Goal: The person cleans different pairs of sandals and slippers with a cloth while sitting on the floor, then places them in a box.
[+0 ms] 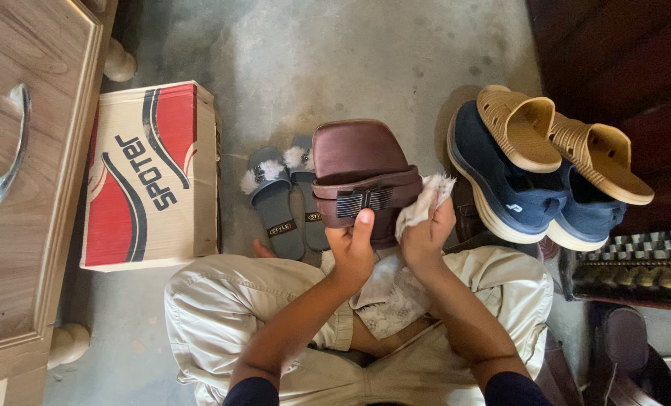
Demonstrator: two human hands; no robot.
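The left hand [352,252] has its grip clamped on a brown sandal [358,169], while the right hand [425,237] presses a bunched white cloth [424,204] against its strap, grip closed.

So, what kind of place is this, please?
Probably a room in a home: a bare concrete floor, a wooden cabinet with a metal handle, and household footwear such as the blue shoes and grey slippers.

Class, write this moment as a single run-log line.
left hand: holds brown sandal | right hand: presses white cloth to sandal | nearby: grey slippers, shoe box
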